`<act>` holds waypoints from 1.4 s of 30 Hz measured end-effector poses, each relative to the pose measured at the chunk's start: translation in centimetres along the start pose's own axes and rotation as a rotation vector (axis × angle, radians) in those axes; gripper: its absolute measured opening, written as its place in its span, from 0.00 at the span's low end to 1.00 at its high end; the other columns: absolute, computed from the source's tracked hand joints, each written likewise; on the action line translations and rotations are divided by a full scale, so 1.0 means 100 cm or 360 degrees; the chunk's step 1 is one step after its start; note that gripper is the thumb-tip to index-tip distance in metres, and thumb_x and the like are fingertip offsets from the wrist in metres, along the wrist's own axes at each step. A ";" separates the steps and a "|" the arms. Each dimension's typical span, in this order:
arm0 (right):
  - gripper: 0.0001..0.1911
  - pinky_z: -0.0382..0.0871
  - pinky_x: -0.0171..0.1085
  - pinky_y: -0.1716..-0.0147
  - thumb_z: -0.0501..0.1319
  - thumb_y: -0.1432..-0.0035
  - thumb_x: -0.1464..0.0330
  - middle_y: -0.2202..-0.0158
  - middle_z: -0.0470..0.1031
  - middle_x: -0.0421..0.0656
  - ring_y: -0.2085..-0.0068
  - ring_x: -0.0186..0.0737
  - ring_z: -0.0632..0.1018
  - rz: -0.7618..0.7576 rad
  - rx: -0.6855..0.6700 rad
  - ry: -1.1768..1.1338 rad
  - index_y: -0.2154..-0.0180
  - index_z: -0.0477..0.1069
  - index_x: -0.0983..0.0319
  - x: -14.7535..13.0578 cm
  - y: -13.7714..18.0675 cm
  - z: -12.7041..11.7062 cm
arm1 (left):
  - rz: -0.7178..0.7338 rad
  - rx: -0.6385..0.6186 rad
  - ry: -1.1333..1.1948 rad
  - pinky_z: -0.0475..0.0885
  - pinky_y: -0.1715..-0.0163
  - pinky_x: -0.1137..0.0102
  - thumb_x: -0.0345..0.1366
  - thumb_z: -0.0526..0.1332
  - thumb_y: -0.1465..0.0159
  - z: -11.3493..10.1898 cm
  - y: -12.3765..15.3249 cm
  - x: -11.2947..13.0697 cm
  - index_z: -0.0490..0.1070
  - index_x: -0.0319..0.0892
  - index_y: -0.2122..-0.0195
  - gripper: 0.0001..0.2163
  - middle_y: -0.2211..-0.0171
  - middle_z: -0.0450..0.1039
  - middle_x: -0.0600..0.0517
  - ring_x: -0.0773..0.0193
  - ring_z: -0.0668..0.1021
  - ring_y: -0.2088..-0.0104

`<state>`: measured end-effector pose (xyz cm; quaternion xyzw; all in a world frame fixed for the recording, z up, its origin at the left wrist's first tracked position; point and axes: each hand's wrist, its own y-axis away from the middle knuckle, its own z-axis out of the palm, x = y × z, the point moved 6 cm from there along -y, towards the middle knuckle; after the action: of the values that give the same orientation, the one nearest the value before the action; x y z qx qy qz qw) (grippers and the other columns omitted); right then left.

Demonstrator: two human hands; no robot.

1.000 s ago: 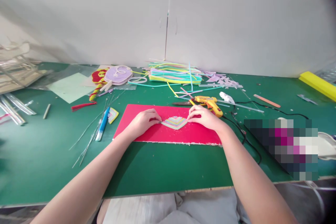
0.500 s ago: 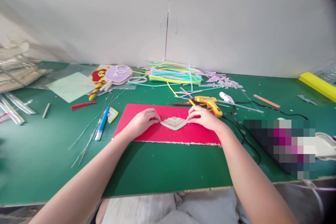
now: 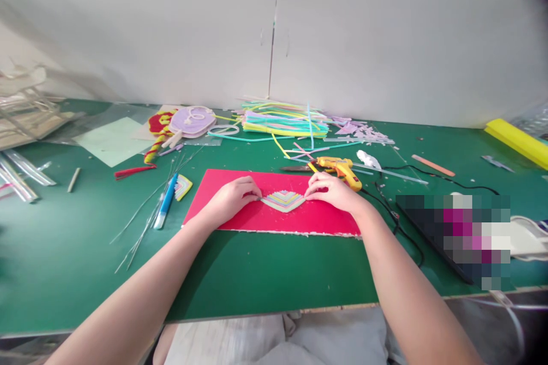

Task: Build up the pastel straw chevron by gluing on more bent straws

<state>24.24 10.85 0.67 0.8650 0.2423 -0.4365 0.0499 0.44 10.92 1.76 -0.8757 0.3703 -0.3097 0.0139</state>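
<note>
On a red board (image 3: 240,218) in front of me lies a fan-shaped piece of layered pastel strips (image 3: 284,201), its point toward me. My left hand (image 3: 237,197) pinches its left corner between thumb and fingers. The right corner is held the same way by my right hand (image 3: 327,191). Both hands rest low over the board, and the fingertips partly cover the corners. Just beyond my right hand a yellow glue gun (image 3: 339,169) lies on its side, close to a pair of scissors (image 3: 295,169).
Behind the board is a pile of pastel pipe cleaners (image 3: 282,121). Left are a blue pen-like tool (image 3: 166,201), another striped piece (image 3: 183,187), thin wires (image 3: 141,239) and a lilac round piece (image 3: 193,121). A black cord (image 3: 406,242) runs at right. A grey partition (image 3: 171,28) closes the back.
The hands and the striped piece stay almost exactly where they were. Only the camera's view has shifted very slightly.
</note>
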 end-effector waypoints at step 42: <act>0.11 0.64 0.43 0.55 0.63 0.46 0.58 0.65 0.67 0.42 0.60 0.40 0.72 -0.0039 -0.0035 -0.0012 0.68 0.77 0.58 0.001 -0.001 0.002 | 0.0047 -0.0007 0.0013 0.69 0.61 0.71 0.33 0.54 0.35 0.000 0.002 -0.002 0.74 0.42 0.66 0.09 0.65 0.73 0.51 0.64 0.76 0.63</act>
<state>24.06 10.88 0.50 0.8598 0.2574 -0.4375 0.0549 0.24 10.93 1.59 -0.8689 0.3838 -0.3123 0.0151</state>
